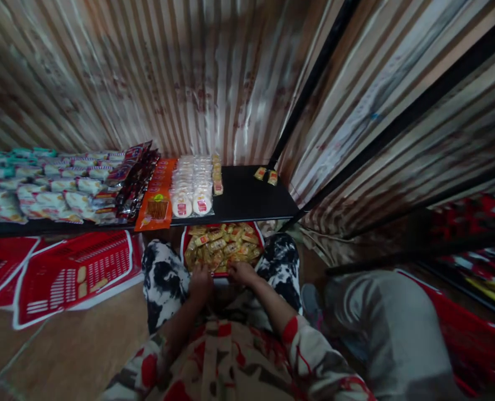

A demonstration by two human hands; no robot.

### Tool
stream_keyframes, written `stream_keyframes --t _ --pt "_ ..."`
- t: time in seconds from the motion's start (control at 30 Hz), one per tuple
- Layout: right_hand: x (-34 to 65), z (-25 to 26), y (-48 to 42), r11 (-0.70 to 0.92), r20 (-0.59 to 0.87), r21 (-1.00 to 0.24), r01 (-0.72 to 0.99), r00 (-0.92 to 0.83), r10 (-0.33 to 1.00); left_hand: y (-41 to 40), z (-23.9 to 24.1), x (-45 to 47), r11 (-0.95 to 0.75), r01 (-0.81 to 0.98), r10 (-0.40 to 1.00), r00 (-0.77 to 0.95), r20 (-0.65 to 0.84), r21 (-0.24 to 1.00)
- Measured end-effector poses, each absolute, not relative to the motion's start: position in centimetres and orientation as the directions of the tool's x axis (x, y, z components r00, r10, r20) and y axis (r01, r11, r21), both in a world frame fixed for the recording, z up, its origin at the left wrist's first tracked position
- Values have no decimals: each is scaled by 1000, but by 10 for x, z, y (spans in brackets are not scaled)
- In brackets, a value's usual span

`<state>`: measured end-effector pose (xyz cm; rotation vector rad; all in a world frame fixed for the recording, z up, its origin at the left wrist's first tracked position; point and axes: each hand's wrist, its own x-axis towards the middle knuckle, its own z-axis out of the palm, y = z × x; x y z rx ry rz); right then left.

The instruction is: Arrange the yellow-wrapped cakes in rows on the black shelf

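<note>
In the head view, both hands were low at the near side of a tray that lay between the person's knees, and the gold packets filled it, jumbled and overlapping, just ahead of the fingers. Handling them well seemed to call for a light pinch on one packet at a time, since a hard squeeze might have crushed the contents, and for one hand steadying the rim so that the tray would not tip. Beyond the hands, the black shelf bore a column of similar gold packs, with round white packs and an orange bag farther left; the shelf's front edge would have needed clearance from the knuckles. The left hand pointed forward at the tray's near left, fingers bent; the right hand came in slantwise, back upward, its fingers loosely curled toward the left. Dimness and blur hid the fingertips, so whether either hand gripped a packet or the rim could not be told.
</note>
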<state>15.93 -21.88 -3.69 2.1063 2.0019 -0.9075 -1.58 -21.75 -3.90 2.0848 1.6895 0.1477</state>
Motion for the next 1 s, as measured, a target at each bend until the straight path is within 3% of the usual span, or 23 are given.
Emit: stream_keyframes --t 0.43,0.77,1.0 --pt "164 -57 -222 54 -447 -376 925 -232 864 -237 -44 -2 -6 845 938 191 -291 535" --pt "158 -52 -225 58 -391 -372 926 -213 895 -228 -56 -8 -143 841 947 270 -174 522" --pt "140 -50 -223 64 -304 -421 905 -207 930 -208 -64 -25 -152 893 965 227 -132 424"
